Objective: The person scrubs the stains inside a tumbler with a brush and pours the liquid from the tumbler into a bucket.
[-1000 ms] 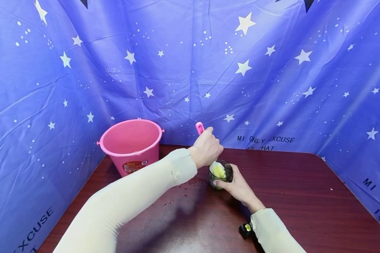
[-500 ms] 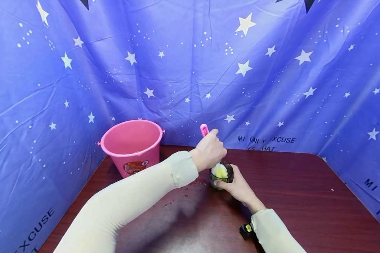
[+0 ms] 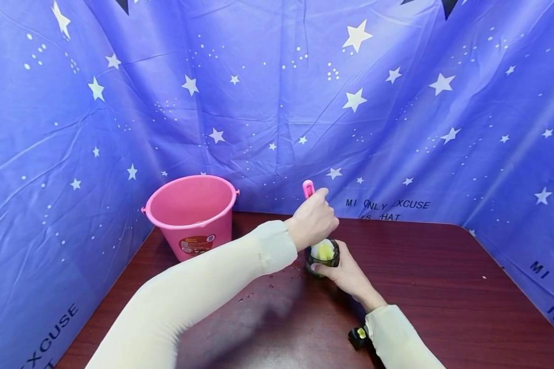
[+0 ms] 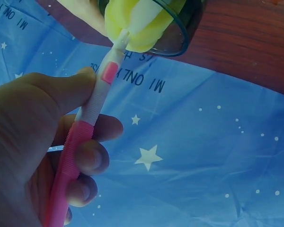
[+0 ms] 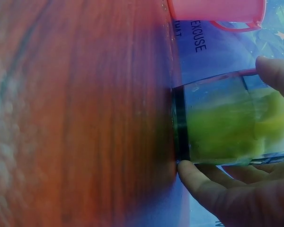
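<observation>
Just below and right of centre in the head view: smoked glass tumbler (image 3: 317, 262), apparently upright on the dark wood-grain table (image 3: 420, 282). Yellow-and-white sponge head (image 3: 324, 250) lies mostly inside it. Left hand (image 3: 314, 219) grasps the pink-and-white handle of the cleaning brush (image 4: 91, 101); right hand (image 3: 348, 271) is wrapped round the tumbler, thumb on the near side. Risk, my judgement: a sideways shove on the handle could tip the tumbler or twist it free; moisture would worsen the slip, and droplets (image 3: 271, 285) dot the table to the left. Left of centre: pink bucket (image 3: 172, 238), red label (image 3: 197, 245), print too small to read. Behind, star-printed curtain (image 3: 277, 102): black lettering, "MI ONLY EXCUSE", folds breaking up the line beneath.
</observation>
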Motion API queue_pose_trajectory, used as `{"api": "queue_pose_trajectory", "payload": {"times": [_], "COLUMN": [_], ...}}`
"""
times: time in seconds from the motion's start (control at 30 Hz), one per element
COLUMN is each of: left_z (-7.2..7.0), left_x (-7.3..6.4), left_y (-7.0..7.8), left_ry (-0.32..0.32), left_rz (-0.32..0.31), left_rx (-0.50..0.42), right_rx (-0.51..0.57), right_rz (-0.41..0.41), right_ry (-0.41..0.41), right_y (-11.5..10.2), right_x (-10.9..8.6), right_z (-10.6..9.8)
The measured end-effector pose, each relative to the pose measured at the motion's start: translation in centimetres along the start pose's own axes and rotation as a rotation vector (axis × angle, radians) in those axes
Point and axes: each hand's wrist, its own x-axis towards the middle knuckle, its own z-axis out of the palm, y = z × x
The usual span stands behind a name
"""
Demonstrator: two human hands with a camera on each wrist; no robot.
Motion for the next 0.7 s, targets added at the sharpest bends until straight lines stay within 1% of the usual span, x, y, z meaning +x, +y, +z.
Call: {"api": "queue_pose_trajectory", "payload": {"times": [0.17, 0.3, 0.33, 0.53, 0.57, 0.7], "left_z": [-0.09, -0.02, 0.01, 0.25, 0.32, 0.62], "left_x": [0.43, 0.77, 0.83, 1.01, 1.01, 1.00], "left_y": [0.08, 0.02, -0.02, -0.43, -0.49, -0.69], "left_ry": [-0.018, -0.035, -0.041, -0.077, -0.080, -0.087], "left_rz": [0.007, 0.004, 0.003, -0.017, -0.021, -0.033], "left_rx": [0.029, 0.037, 0.035, 0.014, 0.011, -0.003], "right_rx": [0.020, 0.013, 0.015, 0.021, 0.017, -0.002], "right_rz": [0.011, 0.013, 0.018, 0.003, -0.002, 0.006], "right_ry": [-0.010, -0.016, -0.020, -0.010, -0.005, -0.003], "right_y": [-0.06, -0.19, -0.63, -0.41, 0.04, -0.01], "right_x": [-0.04, -0.15, -0.30, -0.16, -0.01, -0.04], "right_z": [0.09, -0.03, -0.09, -0.03, 0.01, -0.03]}}
